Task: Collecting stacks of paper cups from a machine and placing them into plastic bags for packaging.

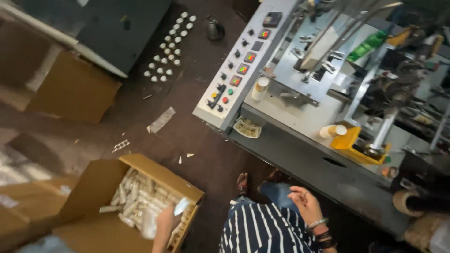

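My left hand [163, 224] reaches over an open cardboard box [161, 172] at the lower left and grips a small pale packet [181, 205] at the box's right wall. The box is filled with several small white tubes [133, 197]. My right hand [305, 201] hangs palm up above my lap, fingers loosely apart and holding nothing, with bangles on the wrist. A striped garment [262, 232] covers my lap, and my sandalled foot [242, 182] rests on the dark floor.
A grey machine fills the right side, with a sloped control panel [239, 63] of buttons and small displays. On it stand a white cup [260, 88] and a yellow tray [349, 140]. Rows of small white bottles [169, 44] and a kettle [214, 29] sit on the floor. Cardboard boxes [70, 89] lie left.
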